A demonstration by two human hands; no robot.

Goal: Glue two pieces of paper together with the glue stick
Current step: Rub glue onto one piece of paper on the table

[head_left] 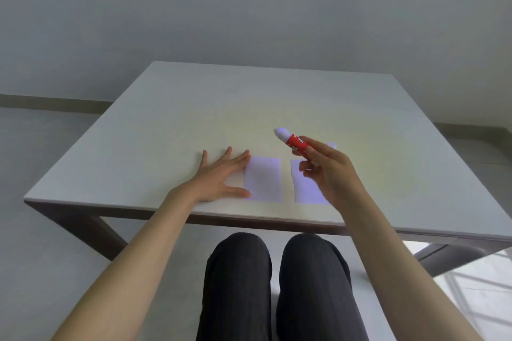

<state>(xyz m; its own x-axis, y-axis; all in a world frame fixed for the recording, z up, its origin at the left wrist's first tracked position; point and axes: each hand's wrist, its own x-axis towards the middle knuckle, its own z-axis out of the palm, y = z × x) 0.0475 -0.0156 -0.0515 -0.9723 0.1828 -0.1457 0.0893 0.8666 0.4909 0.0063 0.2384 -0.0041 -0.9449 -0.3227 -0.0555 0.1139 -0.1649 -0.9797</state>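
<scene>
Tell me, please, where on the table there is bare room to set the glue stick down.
The table is bare across its far half beyond the glue stick, and left of the left hand. It is crowded near the front edge: left paper, right paper, right hand, and a small white thing behind it.

1. The right hand (329, 171) covers the upper right part of the right paper (306, 191).
2. The glue stick (295, 144) label is too blurred to read; its lower end is hidden in the fingers (310, 145).
3. A small white object (332, 144) behind the right hand is mostly hidden.
</scene>
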